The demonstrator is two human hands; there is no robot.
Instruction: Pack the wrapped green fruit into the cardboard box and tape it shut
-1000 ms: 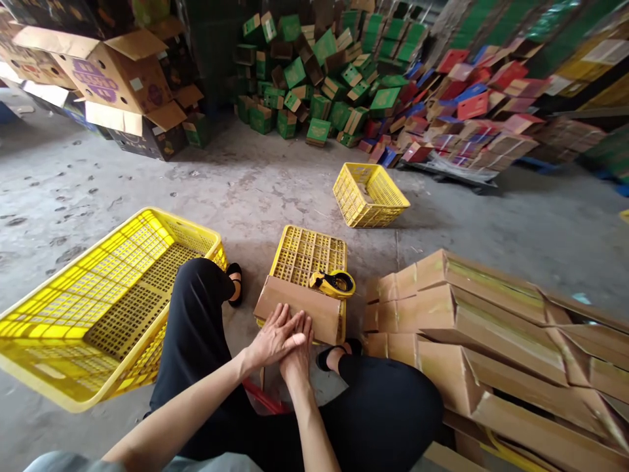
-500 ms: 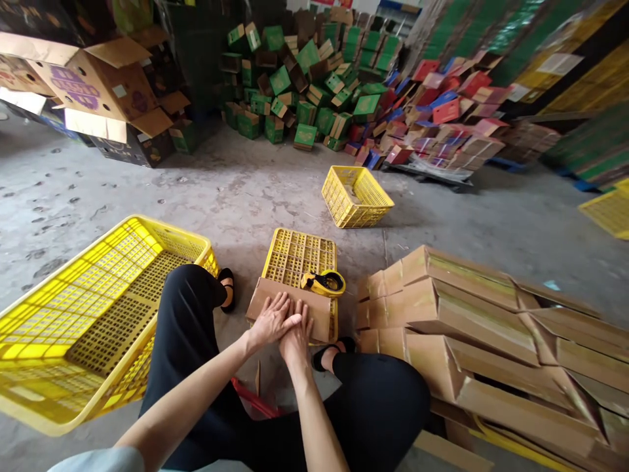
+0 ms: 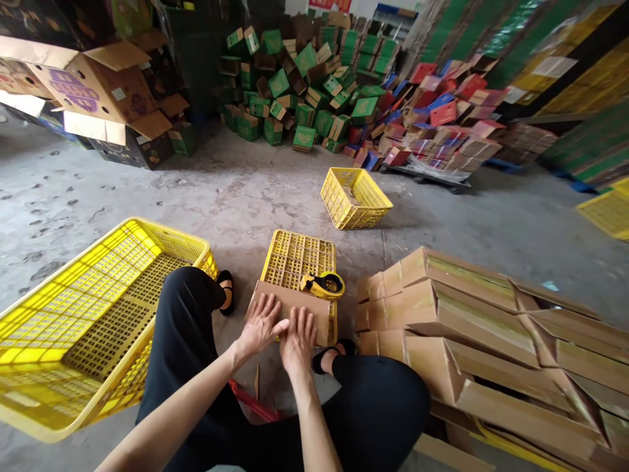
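A flat brown cardboard box (image 3: 317,308) lies across the near end of an upturned yellow crate (image 3: 297,252) between my feet. My left hand (image 3: 261,326) rests on the left half of the cardboard, palm down with its fingers spread. Beside it my right hand (image 3: 297,337) lies flat on the middle, its fingers stretched forward. The two thumbs come close together at the near edge. A yellow tape dispenser (image 3: 323,284) sits on the crate just beyond the cardboard's right end, touched by neither hand.
A large yellow crate (image 3: 105,393) stands at my left, and a stack of folded cardboard boxes (image 3: 481,347) at my right. Ahead is a smaller yellow crate (image 3: 356,200). Piles of green boxes (image 3: 304,115) and red boxes (image 3: 442,115) lie farther back.
My hands have moved apart. The left one, which overlapped the right, has slid leftward over the cardboard. The tape dispenser has stayed in place.
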